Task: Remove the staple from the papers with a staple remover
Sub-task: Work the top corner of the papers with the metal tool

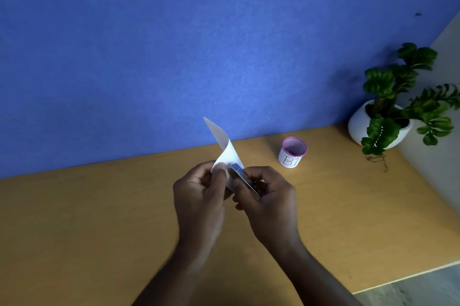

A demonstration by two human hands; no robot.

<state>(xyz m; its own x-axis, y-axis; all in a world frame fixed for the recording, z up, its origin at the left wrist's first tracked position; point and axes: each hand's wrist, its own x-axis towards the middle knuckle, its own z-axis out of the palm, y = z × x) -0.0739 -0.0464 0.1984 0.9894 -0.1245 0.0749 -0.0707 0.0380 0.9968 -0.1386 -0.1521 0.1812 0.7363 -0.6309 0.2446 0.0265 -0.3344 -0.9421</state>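
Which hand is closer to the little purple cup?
Right. The right hand, gripping the staple remover, is left of the cup; the left hand, pinching the papers, is farther left.

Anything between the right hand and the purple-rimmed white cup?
No: in the head view only bare tan wooden tabletop separates the right hand, gripping the silver metal staple remover, from the small white purple-rimmed cup.

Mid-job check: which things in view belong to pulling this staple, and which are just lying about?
Job in hand:
- papers, pinched by the left hand
- staple remover, gripped by the right hand

Lying about, untouched:
- small cup marked "BI"
- potted plant
Both stand on the table.
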